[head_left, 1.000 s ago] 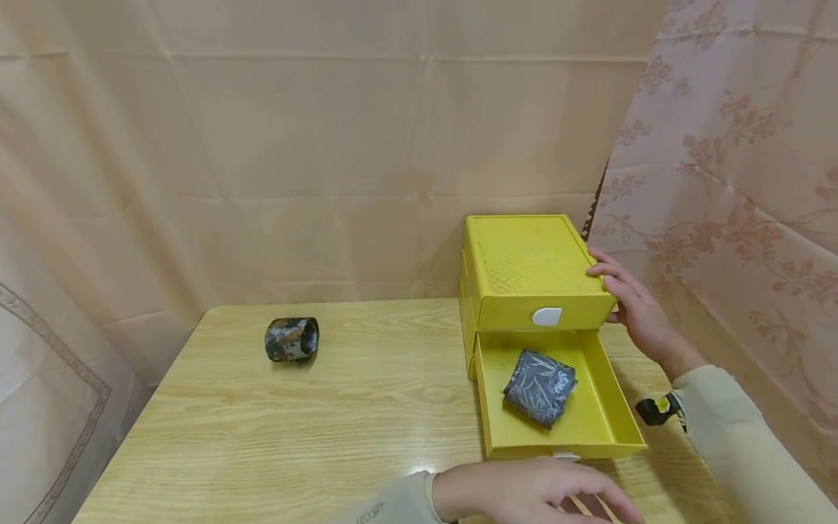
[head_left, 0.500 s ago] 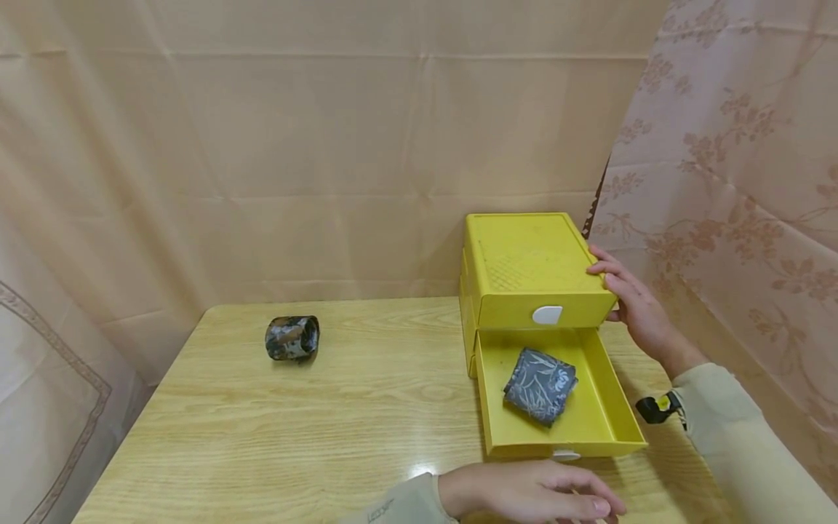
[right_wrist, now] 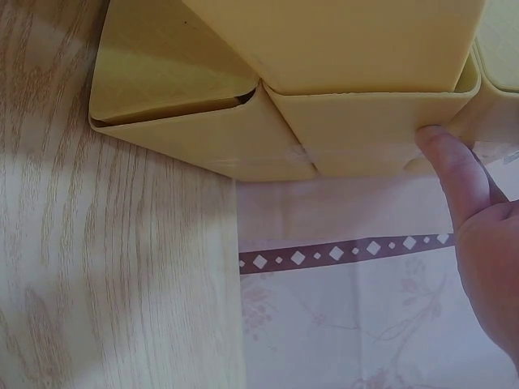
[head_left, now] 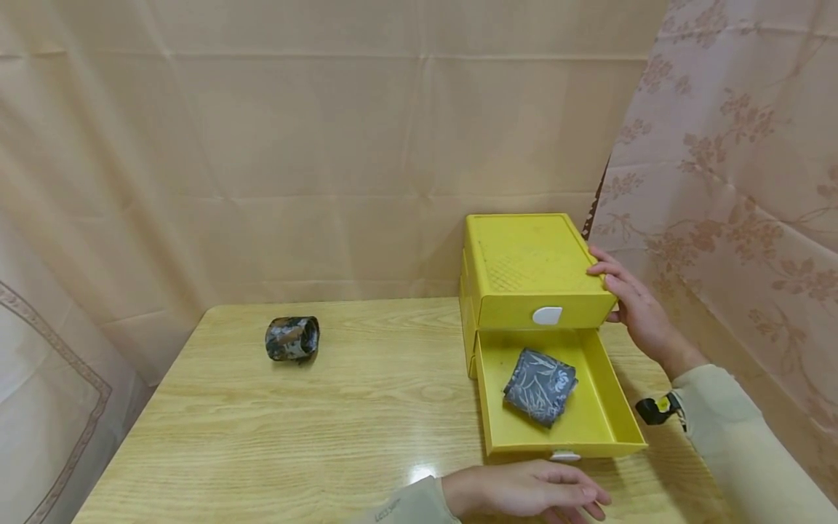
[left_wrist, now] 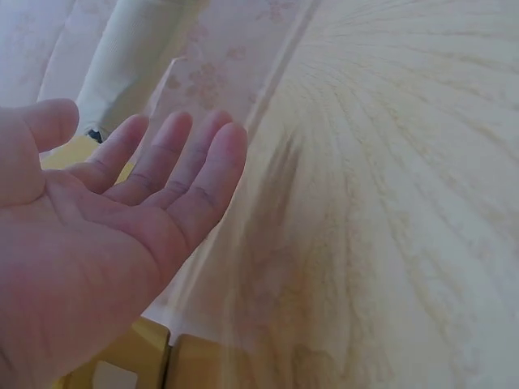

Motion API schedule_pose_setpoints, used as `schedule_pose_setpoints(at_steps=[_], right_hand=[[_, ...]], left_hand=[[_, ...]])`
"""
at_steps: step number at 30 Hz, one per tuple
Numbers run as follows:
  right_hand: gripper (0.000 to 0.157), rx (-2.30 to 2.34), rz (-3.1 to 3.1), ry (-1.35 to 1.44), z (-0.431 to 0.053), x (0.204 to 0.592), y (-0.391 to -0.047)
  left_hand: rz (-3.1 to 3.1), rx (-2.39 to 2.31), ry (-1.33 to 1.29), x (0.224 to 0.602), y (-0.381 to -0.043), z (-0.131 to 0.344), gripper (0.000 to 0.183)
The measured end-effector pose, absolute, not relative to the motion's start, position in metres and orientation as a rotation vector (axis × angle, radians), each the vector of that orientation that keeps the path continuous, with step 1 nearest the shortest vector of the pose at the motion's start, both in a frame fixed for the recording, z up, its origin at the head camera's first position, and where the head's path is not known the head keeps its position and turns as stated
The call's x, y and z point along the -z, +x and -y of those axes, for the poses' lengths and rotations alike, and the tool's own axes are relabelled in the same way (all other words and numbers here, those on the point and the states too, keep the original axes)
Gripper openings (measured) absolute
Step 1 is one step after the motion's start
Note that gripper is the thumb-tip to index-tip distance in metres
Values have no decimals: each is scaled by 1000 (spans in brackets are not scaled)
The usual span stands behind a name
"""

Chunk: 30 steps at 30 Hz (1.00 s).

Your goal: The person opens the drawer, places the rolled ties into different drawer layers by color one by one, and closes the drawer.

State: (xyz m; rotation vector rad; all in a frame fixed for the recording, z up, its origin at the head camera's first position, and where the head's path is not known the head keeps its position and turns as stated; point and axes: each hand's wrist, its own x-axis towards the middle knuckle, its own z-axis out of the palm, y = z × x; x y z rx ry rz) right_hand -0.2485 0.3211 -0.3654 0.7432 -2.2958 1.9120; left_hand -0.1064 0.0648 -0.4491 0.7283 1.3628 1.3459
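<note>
A yellow drawer unit [head_left: 533, 247] stands at the right of the table, its lower drawer [head_left: 618, 393] pulled out. Folded dark grey cloth with a pale leaf pattern [head_left: 538, 389] lies inside that drawer. My right hand [head_left: 644, 320] rests against the unit's right side, fingertips at the top edge; in the right wrist view one extended finger [right_wrist: 454, 170] presses the side wall. In front of the drawer's white handle [head_left: 565, 456], my left hand [head_left: 517, 489] hovers apart from it, with nothing in the palm [left_wrist: 89, 243] and its fingers loosely bent.
A rolled camouflage-patterned item [head_left: 288, 339] lies on its side toward the table's back left. The wood-grain table [head_left: 340, 422] reaches back to a beige curtain [head_left: 314, 145]. Floral cloth [head_left: 740, 182] hangs close to the right side.
My left hand has moved slightly up and left near the drawer front, and its fingers have shifted. The right hand, the unit, the cloth and the camouflage roll stay put.
</note>
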Motion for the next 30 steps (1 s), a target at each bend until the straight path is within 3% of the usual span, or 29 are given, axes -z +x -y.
schedule_pose_setpoints(at_steps=[17, 25, 30], right_hand=[[34, -1913, 2300, 736, -322, 367, -249], [34, -1908, 2307, 744, -322, 367, -249], [34, -1903, 2310, 744, -322, 366, -249]], left_hand=[[-1285, -1414, 478, 458, -103, -64, 45], [-1194, -1393, 357, 462, -100, -65, 79], [-1123, -1452, 381, 464, -104, -64, 65]])
